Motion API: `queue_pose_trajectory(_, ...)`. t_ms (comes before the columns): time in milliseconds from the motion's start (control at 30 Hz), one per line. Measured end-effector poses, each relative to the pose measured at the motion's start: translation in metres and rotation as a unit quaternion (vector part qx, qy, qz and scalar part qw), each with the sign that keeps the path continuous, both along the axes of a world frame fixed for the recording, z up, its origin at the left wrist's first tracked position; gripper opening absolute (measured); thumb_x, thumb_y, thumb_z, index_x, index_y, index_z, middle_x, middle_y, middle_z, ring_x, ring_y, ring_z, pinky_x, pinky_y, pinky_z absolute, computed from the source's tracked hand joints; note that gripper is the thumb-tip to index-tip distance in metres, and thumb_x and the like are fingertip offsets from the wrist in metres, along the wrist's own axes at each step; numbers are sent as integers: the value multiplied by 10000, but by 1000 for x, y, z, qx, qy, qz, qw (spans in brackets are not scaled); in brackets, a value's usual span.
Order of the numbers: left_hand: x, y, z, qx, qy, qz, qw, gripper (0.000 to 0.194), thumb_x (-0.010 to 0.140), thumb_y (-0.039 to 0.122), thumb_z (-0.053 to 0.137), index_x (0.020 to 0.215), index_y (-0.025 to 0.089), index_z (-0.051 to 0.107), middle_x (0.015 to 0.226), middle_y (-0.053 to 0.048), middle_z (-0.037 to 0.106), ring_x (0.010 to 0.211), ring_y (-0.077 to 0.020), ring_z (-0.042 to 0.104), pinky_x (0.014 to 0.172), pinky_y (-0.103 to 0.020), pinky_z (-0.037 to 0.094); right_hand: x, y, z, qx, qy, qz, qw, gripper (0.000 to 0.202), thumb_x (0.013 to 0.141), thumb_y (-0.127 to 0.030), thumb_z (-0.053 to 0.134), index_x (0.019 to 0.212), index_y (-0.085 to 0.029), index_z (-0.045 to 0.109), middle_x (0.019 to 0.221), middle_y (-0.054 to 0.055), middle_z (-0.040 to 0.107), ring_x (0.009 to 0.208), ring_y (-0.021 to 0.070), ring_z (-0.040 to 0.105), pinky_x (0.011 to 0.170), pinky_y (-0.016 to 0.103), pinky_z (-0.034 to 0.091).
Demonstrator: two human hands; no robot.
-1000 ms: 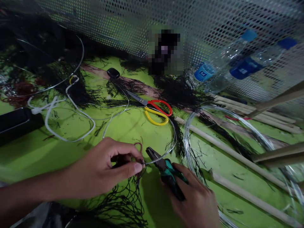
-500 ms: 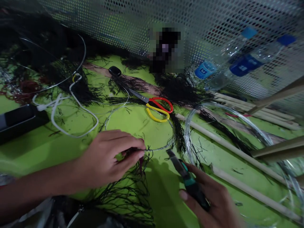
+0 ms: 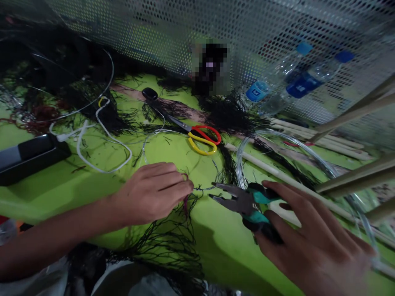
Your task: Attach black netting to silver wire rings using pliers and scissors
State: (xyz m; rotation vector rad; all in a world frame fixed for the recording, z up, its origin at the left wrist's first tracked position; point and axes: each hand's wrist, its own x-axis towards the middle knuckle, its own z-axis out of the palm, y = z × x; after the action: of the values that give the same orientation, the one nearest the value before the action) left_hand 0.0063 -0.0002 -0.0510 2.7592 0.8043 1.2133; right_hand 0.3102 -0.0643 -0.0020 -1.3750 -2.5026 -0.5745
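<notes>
My left hand (image 3: 157,191) is closed in a pinch on a thin wire ring (image 3: 208,188) above the green surface. Black netting (image 3: 169,242) hangs from the wire just beyond the fingertips, and a dark red strand (image 3: 185,205) dangles beside it. In my right hand (image 3: 311,236) are pliers (image 3: 242,200) with teal and black handles. Their jaws are spread and point left, close to the free part of the wire; I cannot tell whether they touch it. Beyond the hands lie scissors (image 3: 203,139) with one red and one yellow handle.
A coil of clear wire (image 3: 242,158) and wooden sticks (image 3: 277,172) lie to the right. Two water bottles (image 3: 257,90) lean by the perforated panel (image 3: 148,37). At left are a black box (image 3: 37,158), a white cable (image 3: 105,168) and dark netting (image 3: 55,74).
The pliers have turned sideways, their jaws have spread apart, and they have come up level with the wire. My left hand keeps its pinch. The view has shifted slightly.
</notes>
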Motion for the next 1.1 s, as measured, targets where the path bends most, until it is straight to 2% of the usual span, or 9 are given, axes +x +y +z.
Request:
queue_pose_trajectory(100, -1, -1, 4, 37, 9, -9, 999, 87, 980, 72, 644, 974, 153, 673, 786, -14, 727, 702, -148, 631, 640, -301, 520, -1, -1, -3, -12, -39, 2, 999, 226, 951, -274, 687, 742, -211, 627, 1364, 45, 750, 1132, 280, 731, 600, 331, 366)
queue_pose_trajectory(200, -2, -2, 7, 50, 20, -17, 998, 87, 986, 64, 635, 1003, 134, 683, 780, -9, 717, 686, -144, 628, 614, -309, 502, -1, -2, -11, -20, -63, 3, 998, 187, 962, -301, 676, 795, -218, 677, 1352, 52, 753, 1107, 282, 732, 563, 320, 367)
queue_pose_trajectory(333, -1, -3, 9, 49, 28, -24, 998, 70, 971, 57, 650, 1000, 104, 693, 777, -12, 696, 685, -153, 630, 597, -323, 498, 1, -1, -19, -12, -57, 13, 998, 166, 919, -261, 711, 761, -222, 681, 1301, 48, 776, 1103, 293, 744, 565, 326, 407)
queue_pose_trajectory(467, 0, -4, 10, 47, 38, -31, 998, 67, 968, 62, 654, 972, 94, 712, 770, -24, 688, 684, -160, 620, 603, -328, 507, 2, 0, -25, -2, -45, 7, 999, 174, 933, -194, 657, 764, -229, 683, 1262, 26, 795, 1135, 291, 745, 614, 335, 473)
queue_pose_trajectory(600, 0, -3, 12, 41, 50, -31, 997, 89, 982, 74, 642, 962, 91, 727, 764, -32, 701, 682, -154, 610, 610, -324, 502, 3, 0, -31, 9, -18, 4, 1000, 201, 935, -153, 641, 750, -223, 677, 1227, 14, 812, 1141, 284, 753, 601, 335, 441)
queue_pose_trajectory(833, 1, -2, 10, 36, 34, -19, 999, 88, 995, 84, 642, 945, 116, 707, 711, 0, 680, 661, -148, 579, 585, -329, 482, 4, 5, -39, 17, -29, 23, 999, 219, 921, -151, 662, 714, -223, 659, 1246, 10, 807, 1125, 291, 752, 599, 335, 440)
queue_pose_trajectory(1100, 4, -7, 11, -10, 34, -2, 999, 183, 1018, 105, 606, 858, 144, 685, 675, 7, 619, 632, -143, 541, 566, -331, 442, 10, 12, -48, 85, -46, 80, 992, 248, 836, -87, 717, 646, -219, 629, 1010, 7, 831, 1030, 296, 749, 555, 299, 384)
